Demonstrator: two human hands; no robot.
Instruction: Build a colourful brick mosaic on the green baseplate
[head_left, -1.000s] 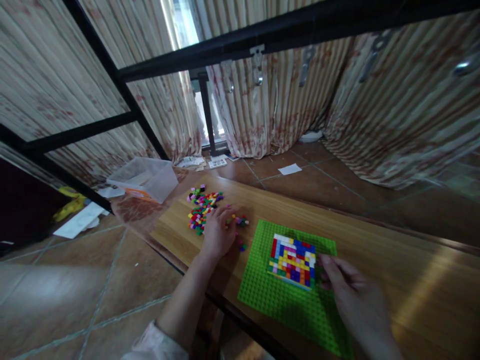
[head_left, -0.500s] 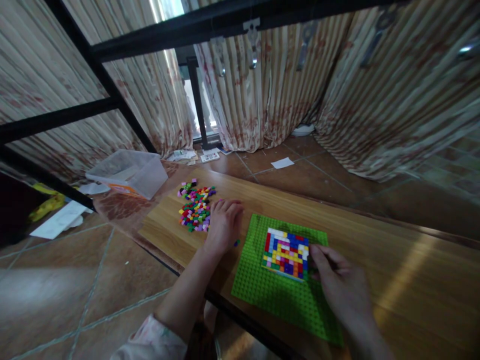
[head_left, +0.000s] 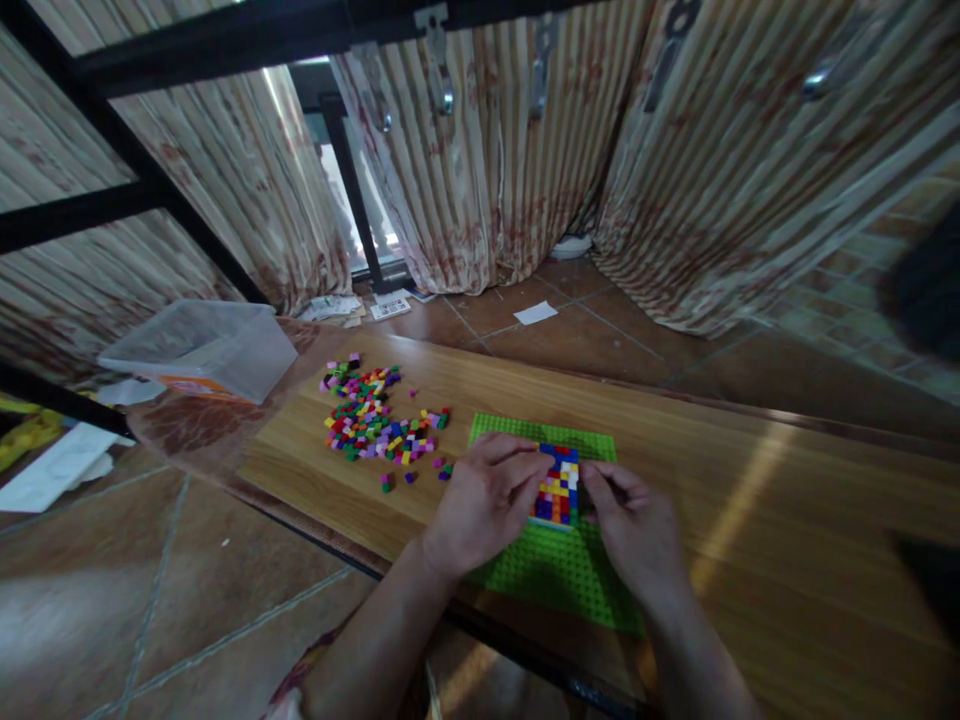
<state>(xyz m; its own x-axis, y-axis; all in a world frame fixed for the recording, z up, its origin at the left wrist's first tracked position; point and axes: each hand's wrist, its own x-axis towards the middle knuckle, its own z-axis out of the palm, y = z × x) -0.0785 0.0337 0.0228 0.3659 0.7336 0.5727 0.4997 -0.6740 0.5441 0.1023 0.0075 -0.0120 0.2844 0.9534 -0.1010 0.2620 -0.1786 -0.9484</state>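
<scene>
Now the left hand (head_left: 487, 500) has been brought from the bricks (head_left: 367, 420) onto the mosaic (head_left: 559, 487), which is flanked by both hands. The fingertips of the right hand (head_left: 637, 525) are pinched together at its edge; the left grip cannot be told.

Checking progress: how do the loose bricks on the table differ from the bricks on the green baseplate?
The loose bricks lie scattered on the table; the placed bricks sit packed in a flat patch on the green baseplate. No hand touches the loose bricks; the left hand and right hand flank the placed bricks. Both are small and many-coloured.
</scene>
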